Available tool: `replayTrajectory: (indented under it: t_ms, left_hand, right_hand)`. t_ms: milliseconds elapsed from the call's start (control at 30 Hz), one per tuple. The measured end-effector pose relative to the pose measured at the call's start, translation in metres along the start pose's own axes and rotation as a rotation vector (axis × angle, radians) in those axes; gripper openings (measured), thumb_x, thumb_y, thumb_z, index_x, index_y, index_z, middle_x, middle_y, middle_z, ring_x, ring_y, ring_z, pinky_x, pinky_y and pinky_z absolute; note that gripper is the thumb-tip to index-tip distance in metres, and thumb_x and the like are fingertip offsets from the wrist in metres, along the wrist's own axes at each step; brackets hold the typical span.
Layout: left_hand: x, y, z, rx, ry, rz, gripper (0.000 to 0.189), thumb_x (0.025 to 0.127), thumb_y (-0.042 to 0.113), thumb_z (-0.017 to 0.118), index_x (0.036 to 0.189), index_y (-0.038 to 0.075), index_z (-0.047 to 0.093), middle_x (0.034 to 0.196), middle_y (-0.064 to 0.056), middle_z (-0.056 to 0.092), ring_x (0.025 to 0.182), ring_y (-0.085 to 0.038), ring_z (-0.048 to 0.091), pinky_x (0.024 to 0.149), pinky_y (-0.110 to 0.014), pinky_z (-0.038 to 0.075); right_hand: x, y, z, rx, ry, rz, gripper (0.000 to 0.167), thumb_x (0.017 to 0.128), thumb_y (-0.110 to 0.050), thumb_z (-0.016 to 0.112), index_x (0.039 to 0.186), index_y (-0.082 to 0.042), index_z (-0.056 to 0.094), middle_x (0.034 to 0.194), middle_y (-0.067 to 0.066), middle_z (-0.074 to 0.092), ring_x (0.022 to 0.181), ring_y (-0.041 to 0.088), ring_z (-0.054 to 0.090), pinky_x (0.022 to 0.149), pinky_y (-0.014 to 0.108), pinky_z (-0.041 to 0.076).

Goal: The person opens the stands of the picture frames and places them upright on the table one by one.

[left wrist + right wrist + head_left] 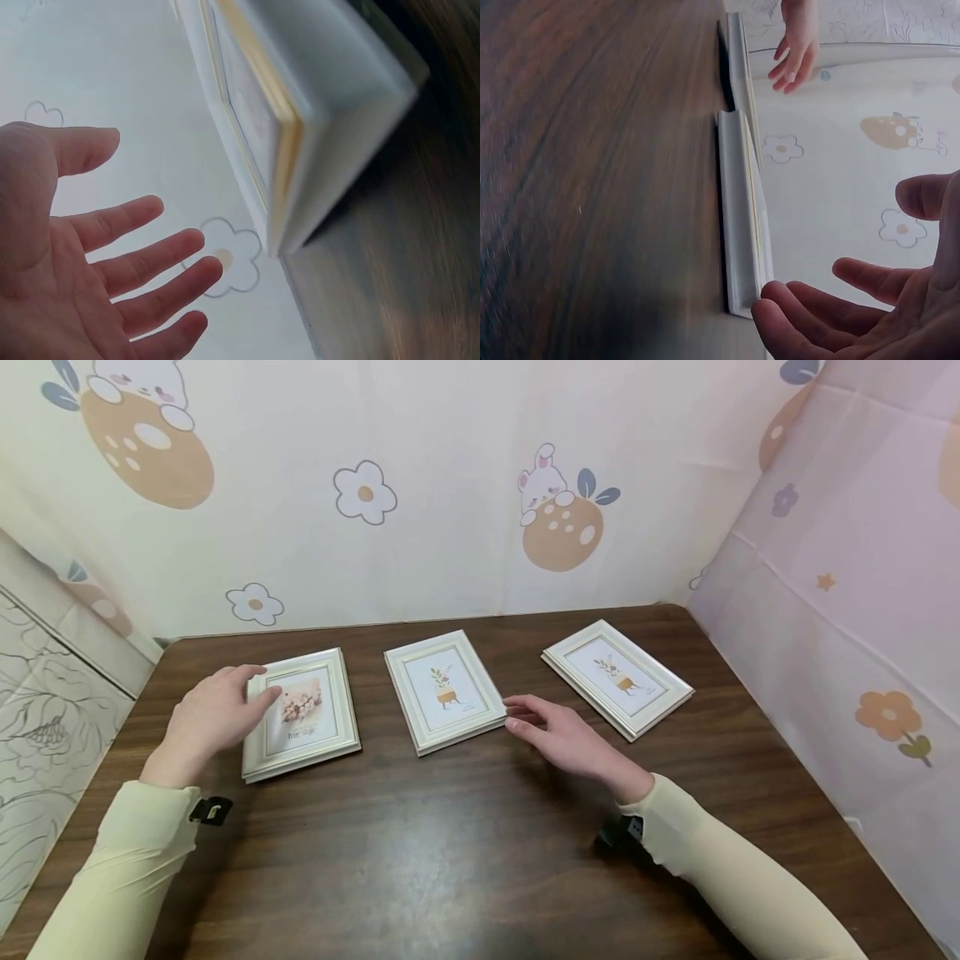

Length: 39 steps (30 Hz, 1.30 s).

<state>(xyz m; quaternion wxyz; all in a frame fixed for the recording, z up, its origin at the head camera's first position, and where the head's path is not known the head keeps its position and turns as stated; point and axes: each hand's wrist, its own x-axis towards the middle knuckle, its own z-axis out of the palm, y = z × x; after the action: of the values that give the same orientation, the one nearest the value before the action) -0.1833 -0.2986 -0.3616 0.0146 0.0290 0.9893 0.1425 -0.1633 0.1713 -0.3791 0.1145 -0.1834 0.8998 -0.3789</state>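
Observation:
Three white picture frames lie face up on a dark wooden table. The left picture frame (347, 714), with a pink flower print, is partly covered by my left hand (217, 710). In the left wrist view this hand (112, 262) has its fingers spread and holds nothing, apart from the picture frame (330, 82). My right hand (566, 739) is at the right edge of the middle picture frame (446, 693), which has a potted plant print. Its fingers are loosely bent, tips by the near right corner; whether they touch it I cannot tell.
The right picture frame (618, 679), also with a plant print, lies angled beyond my right hand. A patterned cloth (450, 552) hangs behind the table (420, 860), and another stretch of cloth (832, 635) along the right side.

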Motion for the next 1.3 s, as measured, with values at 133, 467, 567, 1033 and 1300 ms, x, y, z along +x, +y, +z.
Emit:
replayTrajectory:
  t_ms: [133,467,567,1033,1300]
  left_hand:
    - [0.003,-0.007,0.000,-0.010,-0.018,-0.008,0.068,0.101,0.056,0.041,0.142,0.003,0.046,0.133,-0.029,0.051,0.117,-0.052,0.049,0.080,-0.068,0.042]
    - [0.017,-0.039,0.010,-0.168,0.032,0.015,0.057,0.102,0.044,0.052,0.140,0.002,0.049,0.123,-0.029,0.059,0.110,-0.044,0.057,0.083,-0.062,0.044]
    - [0.020,-0.048,0.014,-0.242,0.039,0.019,0.055,0.102,0.039,0.054,0.141,0.001,0.047,0.131,-0.029,0.056,0.116,-0.046,0.055,0.088,-0.063,0.043]
    - [0.033,-0.072,0.022,-0.334,0.032,-0.042,0.055,0.100,0.032,0.061,0.141,-0.002,0.046,0.133,-0.030,0.055,0.116,-0.046,0.056,0.089,-0.059,0.044]
    - [0.049,-0.083,0.020,-0.352,-0.038,-0.042,0.059,0.099,0.035,0.061,0.141,-0.003,0.045,0.136,-0.031,0.052,0.122,-0.047,0.050,0.093,-0.059,0.041]
  right_hand:
    - [-0.003,-0.001,0.005,-0.001,-0.026,-0.025,0.050,0.102,-0.041,0.054,0.142,-0.010,0.052,0.135,0.006,0.061,0.123,0.024,0.057,0.099,0.047,0.046]
    - [-0.009,-0.006,0.009,-0.007,-0.050,-0.069,0.050,0.102,-0.042,0.053,0.141,-0.010,0.053,0.137,0.006,0.059,0.121,0.022,0.059,0.100,0.046,0.046]
    - [-0.010,-0.006,0.009,-0.010,-0.055,-0.075,0.050,0.103,-0.041,0.053,0.141,-0.009,0.053,0.137,0.006,0.060,0.121,0.022,0.059,0.100,0.047,0.046]
    - [-0.007,-0.003,0.000,-0.027,-0.022,-0.065,0.047,0.103,-0.036,0.055,0.141,-0.009,0.052,0.134,0.008,0.061,0.120,0.025,0.060,0.099,0.048,0.046]
    - [0.001,0.007,-0.011,-0.014,0.032,-0.015,0.047,0.103,-0.038,0.055,0.142,-0.013,0.051,0.136,0.007,0.059,0.120,0.025,0.058,0.098,0.048,0.047]
